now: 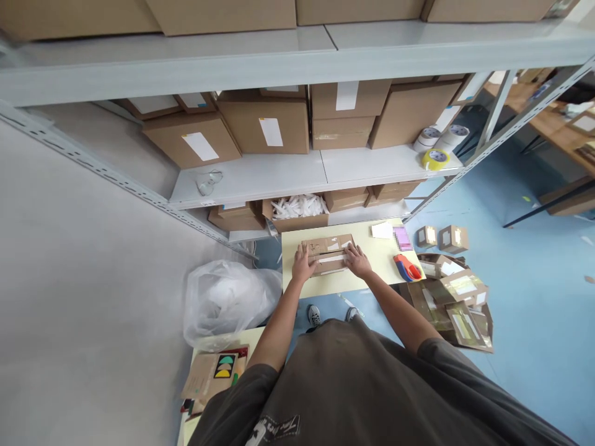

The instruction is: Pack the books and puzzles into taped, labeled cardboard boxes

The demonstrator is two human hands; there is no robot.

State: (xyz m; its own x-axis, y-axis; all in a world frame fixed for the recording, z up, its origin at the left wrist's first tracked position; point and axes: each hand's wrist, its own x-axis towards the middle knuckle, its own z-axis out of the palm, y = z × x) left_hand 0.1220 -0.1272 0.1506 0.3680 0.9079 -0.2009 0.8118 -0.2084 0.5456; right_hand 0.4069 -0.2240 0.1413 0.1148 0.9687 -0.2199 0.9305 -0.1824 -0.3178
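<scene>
A small cardboard box [329, 261] lies on the pale yellow table [297, 287] in front of me. A dark gap runs along its top between two flaps, and white label pieces show on it. My left hand [303, 264] grips the box's left end, fingers over the top edge. At the opposite end, my right hand [357, 261] holds the box with its fingers on the flap near the gap. A red and blue tape dispenser [408, 267] rests at the table's right edge, below a white paper [382, 230] and a purple item [402, 238].
Grey shelving [260, 176] with cartons stands ahead; a carton of white filler [300, 207] sits low. Tape rolls [436, 159] are on the middle shelf. A clear plastic bag [227, 297] lies left, flattened cartons [458, 297] right. Packages [209, 378] sit on a lower-left surface.
</scene>
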